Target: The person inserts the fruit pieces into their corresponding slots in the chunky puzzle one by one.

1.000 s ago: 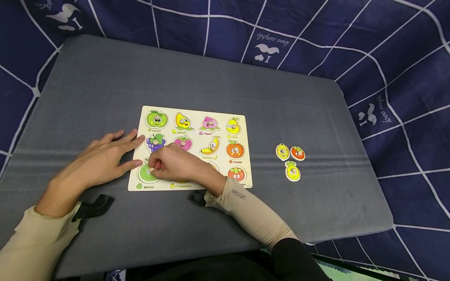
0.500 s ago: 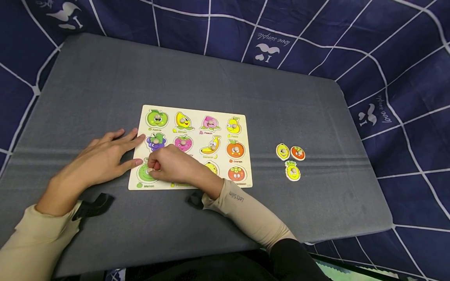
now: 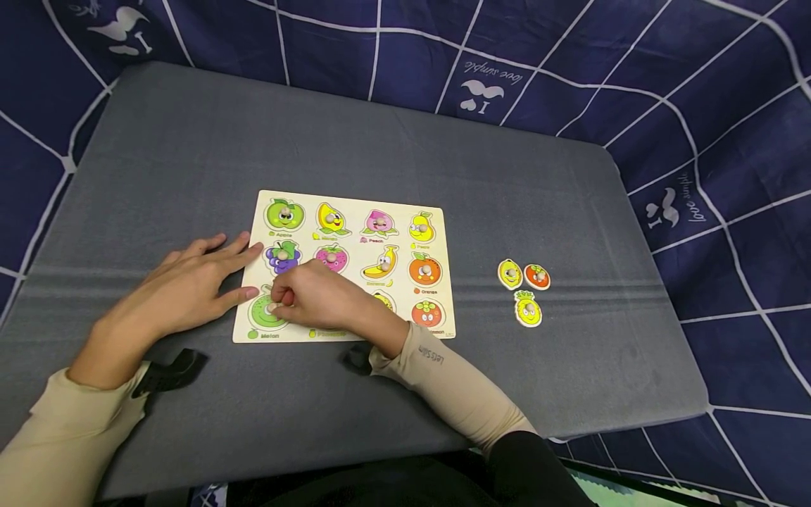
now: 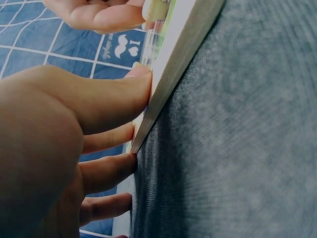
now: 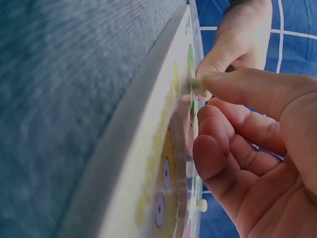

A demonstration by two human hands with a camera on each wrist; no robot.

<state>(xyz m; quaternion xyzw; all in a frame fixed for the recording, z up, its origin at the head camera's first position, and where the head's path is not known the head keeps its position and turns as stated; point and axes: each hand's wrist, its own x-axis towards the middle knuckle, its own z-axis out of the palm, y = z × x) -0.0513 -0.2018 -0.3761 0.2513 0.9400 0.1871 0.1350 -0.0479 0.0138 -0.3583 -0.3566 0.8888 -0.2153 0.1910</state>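
Note:
A pale wooden puzzle board (image 3: pixel 355 211) with knobbed fruit pieces lies on the table, slightly skewed. Over its lower left part, my right hand (image 3: pixel 326 296) pinches the knob of the green melon piece (image 3: pixel 261 314), which lies at its printed outline. In the right wrist view the thumb presses against that pale knob (image 5: pixel 198 85), and the other fingers curl below it. My left hand (image 3: pixel 180 285) lies flat with spread fingers at the board's left edge, thumb and fingertips on the rim. The right hand covers part of the bottom row.
To the right of the board lie three loose pieces: a yellow lemon (image 3: pixel 510 274), a red round fruit (image 3: pixel 536 277) and a pineapple (image 3: pixel 527 310). The grey table (image 3: pixel 443 162) is bordered by navy checked cloth (image 3: pixel 412 53) behind and at the sides.

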